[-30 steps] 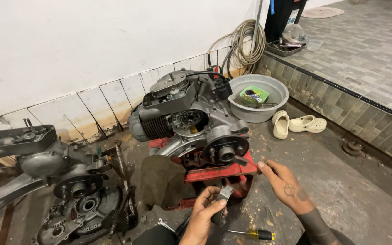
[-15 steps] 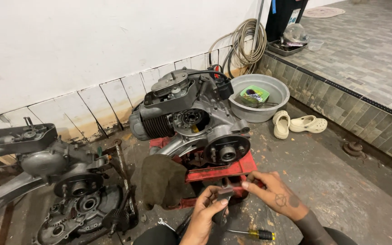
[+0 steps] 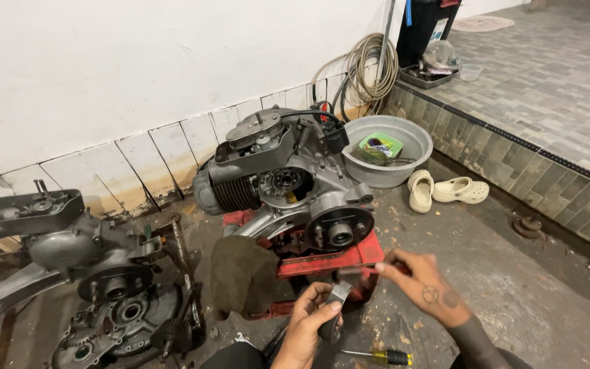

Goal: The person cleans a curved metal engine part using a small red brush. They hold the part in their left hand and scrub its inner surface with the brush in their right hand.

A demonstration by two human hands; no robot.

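A grey scooter engine (image 3: 281, 184) rests on a red stand (image 3: 336, 260) in the middle of the floor. My left hand (image 3: 308, 321) holds a small grey metal part (image 3: 338, 295) just below the stand's front edge. My right hand (image 3: 421, 283) pinches something thin and metal at the stand's front right edge, fingertips close to the grey part; what it pinches is too small to tell. A dark rag (image 3: 240, 273) hangs over the stand's left side. A yellow-handled screwdriver (image 3: 380, 356) lies on the floor between my forearms.
A second dismantled engine (image 3: 83, 280) lies at the left. A grey basin (image 3: 384, 150) with a green box, a pair of cream clogs (image 3: 445, 191), and a coiled hose (image 3: 370, 68) sit against the tiled step at right. White wall behind.
My right hand has come in from the right to the stand's front edge, meeting my left hand. The left hand has kept the grey part and shifted slightly.
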